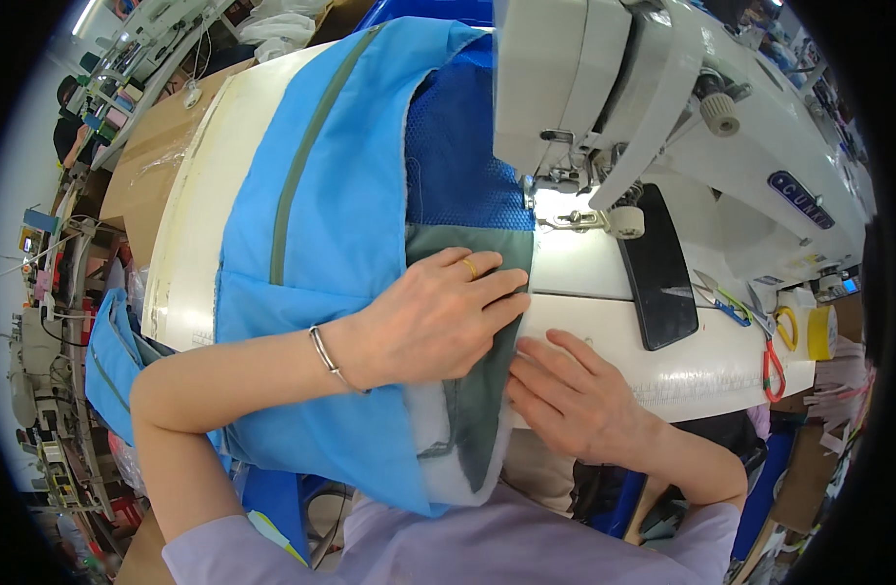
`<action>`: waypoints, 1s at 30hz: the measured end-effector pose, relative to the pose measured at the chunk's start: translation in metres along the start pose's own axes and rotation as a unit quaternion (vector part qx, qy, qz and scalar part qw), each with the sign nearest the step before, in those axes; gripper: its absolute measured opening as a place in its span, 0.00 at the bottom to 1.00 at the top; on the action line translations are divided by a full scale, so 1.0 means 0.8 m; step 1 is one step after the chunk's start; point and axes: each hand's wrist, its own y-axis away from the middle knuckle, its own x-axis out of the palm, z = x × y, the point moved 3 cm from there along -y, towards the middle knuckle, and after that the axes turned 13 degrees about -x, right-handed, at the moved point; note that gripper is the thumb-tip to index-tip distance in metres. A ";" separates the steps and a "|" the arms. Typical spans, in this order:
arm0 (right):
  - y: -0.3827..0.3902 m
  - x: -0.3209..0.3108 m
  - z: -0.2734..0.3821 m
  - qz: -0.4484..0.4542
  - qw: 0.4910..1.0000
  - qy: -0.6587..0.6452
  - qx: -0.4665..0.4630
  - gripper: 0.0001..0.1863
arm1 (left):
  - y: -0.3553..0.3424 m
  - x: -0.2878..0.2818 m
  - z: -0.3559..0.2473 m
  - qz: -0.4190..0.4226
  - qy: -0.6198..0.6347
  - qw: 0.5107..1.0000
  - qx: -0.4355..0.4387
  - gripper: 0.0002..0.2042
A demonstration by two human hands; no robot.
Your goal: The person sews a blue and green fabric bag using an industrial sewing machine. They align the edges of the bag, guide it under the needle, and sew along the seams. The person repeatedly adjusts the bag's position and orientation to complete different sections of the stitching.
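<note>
A light blue fabric piece [326,195] with a grey-green stripe, dark blue mesh lining [457,166] and a grey-green panel [487,390] lies over the white table [604,341] in front of a white sewing machine [643,97]. My left hand [438,317], with a ring and a bracelet, presses flat on the grey-green panel near its right edge. My right hand [570,390] rests beside it, fingers on the panel's edge at the table front. The needle area [565,216] is lit, just beyond the fabric.
A black phone-like slab [657,268] lies right of the needle. Scissors with red handles [772,366], small snips [716,297] and a yellow tape roll [818,331] sit at the right. Cardboard [150,161] and other workstations stand at the left.
</note>
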 end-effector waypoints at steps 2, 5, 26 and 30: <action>-0.002 0.000 -0.008 0.000 1.000 0.002 -0.001 0.18 | -0.008 -0.001 0.007 -0.004 0.002 1.000 0.011 0.24; -0.007 0.002 -0.027 -0.014 1.000 -0.007 -0.001 0.17 | -0.019 0.002 0.022 -0.026 0.005 0.999 0.025 0.22; -0.007 0.014 -0.042 -0.077 0.997 -0.003 0.003 0.17 | -0.036 0.002 0.038 -0.041 0.005 0.998 0.055 0.21; -0.009 0.013 -0.047 -0.073 0.996 0.026 0.034 0.15 | -0.046 0.001 0.048 -0.046 -0.007 0.997 0.061 0.21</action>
